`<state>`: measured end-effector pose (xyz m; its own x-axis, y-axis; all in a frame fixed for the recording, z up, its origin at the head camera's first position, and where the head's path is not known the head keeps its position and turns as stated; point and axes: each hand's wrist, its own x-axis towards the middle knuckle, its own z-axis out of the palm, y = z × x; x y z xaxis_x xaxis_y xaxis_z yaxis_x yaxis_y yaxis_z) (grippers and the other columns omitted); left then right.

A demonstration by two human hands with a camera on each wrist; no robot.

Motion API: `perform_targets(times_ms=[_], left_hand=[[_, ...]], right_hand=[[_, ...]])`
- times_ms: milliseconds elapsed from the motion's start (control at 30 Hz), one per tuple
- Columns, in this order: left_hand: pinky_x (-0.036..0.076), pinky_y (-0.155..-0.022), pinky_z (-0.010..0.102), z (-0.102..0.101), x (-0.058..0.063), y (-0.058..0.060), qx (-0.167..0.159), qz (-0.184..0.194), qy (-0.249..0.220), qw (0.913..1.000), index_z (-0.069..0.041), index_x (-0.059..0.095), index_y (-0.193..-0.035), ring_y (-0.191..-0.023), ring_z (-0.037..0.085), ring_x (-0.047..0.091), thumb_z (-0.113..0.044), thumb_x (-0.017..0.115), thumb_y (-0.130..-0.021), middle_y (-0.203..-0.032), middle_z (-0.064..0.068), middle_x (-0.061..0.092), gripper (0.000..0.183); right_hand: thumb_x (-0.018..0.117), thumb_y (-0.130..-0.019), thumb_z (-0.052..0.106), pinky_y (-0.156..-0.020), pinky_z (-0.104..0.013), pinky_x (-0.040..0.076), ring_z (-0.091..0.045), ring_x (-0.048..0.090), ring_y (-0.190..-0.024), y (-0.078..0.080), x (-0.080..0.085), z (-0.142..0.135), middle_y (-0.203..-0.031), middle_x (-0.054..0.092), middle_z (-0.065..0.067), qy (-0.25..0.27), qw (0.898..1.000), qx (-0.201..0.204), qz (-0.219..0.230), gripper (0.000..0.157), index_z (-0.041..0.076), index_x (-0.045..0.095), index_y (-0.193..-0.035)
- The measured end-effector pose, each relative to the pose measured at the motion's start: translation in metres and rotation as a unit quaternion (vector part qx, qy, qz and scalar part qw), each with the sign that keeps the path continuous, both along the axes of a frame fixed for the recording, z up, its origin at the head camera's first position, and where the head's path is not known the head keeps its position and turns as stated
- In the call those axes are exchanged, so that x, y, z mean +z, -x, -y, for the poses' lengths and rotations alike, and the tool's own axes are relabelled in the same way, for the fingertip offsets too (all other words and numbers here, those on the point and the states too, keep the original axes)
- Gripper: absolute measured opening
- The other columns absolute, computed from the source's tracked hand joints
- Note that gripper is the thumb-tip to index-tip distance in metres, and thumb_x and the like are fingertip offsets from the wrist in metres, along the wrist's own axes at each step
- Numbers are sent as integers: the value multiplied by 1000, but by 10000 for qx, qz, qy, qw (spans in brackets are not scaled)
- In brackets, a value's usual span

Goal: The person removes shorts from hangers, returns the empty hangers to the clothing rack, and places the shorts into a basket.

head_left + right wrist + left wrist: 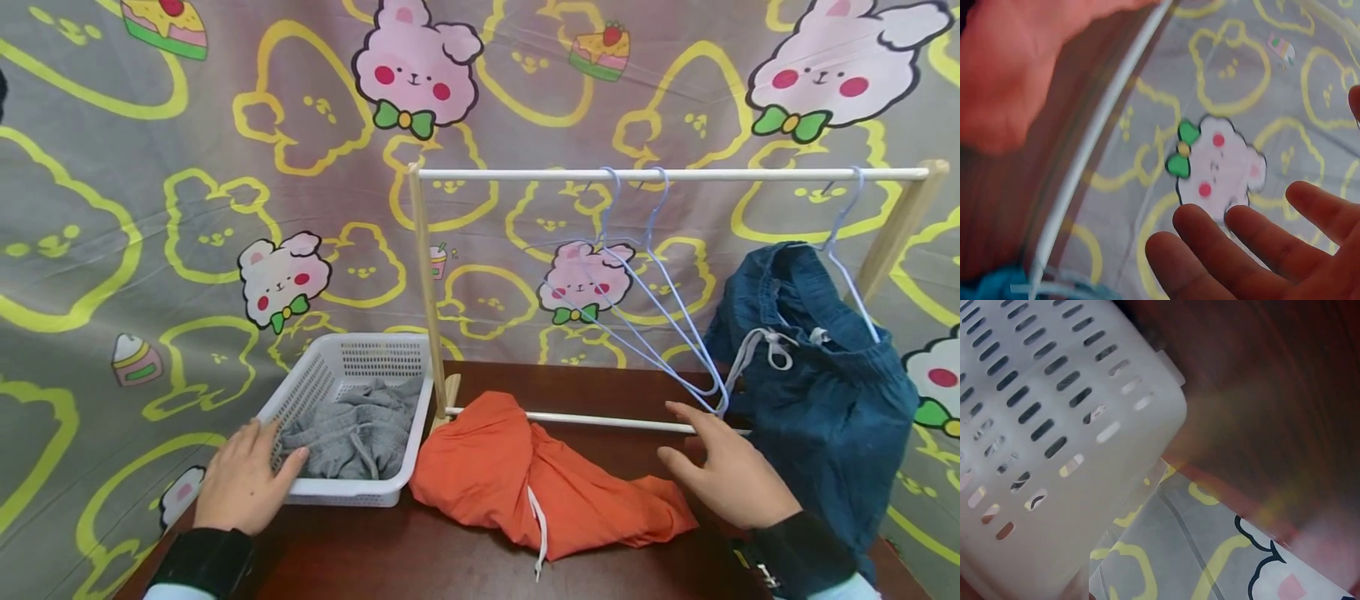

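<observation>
My left hand (pixel 243 479) is at the near left corner of a white perforated basket (pixel 348 492), its fingers and thumb extended along the rim. Whether it bears on the rim cannot be told. Crumpled grey cloth (pixel 352 429) lies in the basket. In the left wrist view the basket's slotted wall (pixel 1041 412) fills the upper left, and no fingers show. My right hand (pixel 731 471) hovers with spread fingers (pixel 1260 244) and holds nothing. Left of it, orange drawstring shorts (pixel 510 492) lie bunched on the table. To its right, blue drawstring shorts (pixel 817 383) hang on a hanger.
A wooden rack with a white top rail (pixel 510 175) and a lower bar (pixel 600 421) stands behind the orange shorts. Two bare light-blue hangers (pixel 678 325) dangle from the rail. The dark red-brown table (pixel 360 554) meets a cartoon-printed curtain (pixel 360 200).
</observation>
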<state>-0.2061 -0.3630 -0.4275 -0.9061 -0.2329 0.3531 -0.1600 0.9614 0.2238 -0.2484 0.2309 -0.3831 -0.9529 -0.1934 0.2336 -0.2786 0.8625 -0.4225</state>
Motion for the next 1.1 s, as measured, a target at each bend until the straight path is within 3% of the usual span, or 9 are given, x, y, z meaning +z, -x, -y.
perform_targets(times_ms=[200, 433, 700, 933, 1100], left_hand=[[19, -109, 71, -1, -1, -1, 86, 75, 55, 9999, 14, 43, -142, -136, 59, 27, -58, 50, -100, -146, 44, 30, 84], [20, -110, 70, -1, 1, -3, 97, 215, 140, 9996, 15, 43, -142, -135, 59, 28, -56, 50, -100, -146, 44, 31, 83], [19, -110, 70, -3, 0, 0, 35, 73, 136, 9999, 15, 43, -142, -135, 58, 28, -53, 51, -101, -145, 44, 32, 80], [19, -111, 69, -5, -4, 2, 6, -75, 183, 9998, 14, 45, -142, -136, 56, 28, -53, 50, -101, -146, 42, 33, 78], [19, -110, 70, -1, -3, -1, 24, -72, 218, 9997, 14, 46, -140, -136, 56, 28, -53, 49, -101, -146, 42, 33, 78]], right_hand=[[65, -85, 71, -86, -62, 52, -38, 61, -115, 4, -17, 37, -146, 48, -20, -128, 9988, 411, 231, 89, 19, 42, -154], [77, -84, 56, -91, -61, 51, -33, 57, -123, 13, -32, 90, -150, 48, -10, -199, 9948, 917, 389, 86, 27, 40, -156], [80, -80, 56, -85, -53, 55, -29, 66, -104, 34, -51, 132, -144, 50, -6, -285, 9901, 1331, 335, 90, 31, 39, -156], [87, -70, 57, -83, -53, 53, -32, 66, -94, 52, -65, 153, -149, 46, -18, -877, 9814, 1502, 807, 106, 34, 34, -158], [92, -63, 56, -78, -50, 54, -34, 65, -91, 56, -69, 169, -137, 54, -19, -1662, 9705, 1613, 676, 112, 37, 35, -157]])
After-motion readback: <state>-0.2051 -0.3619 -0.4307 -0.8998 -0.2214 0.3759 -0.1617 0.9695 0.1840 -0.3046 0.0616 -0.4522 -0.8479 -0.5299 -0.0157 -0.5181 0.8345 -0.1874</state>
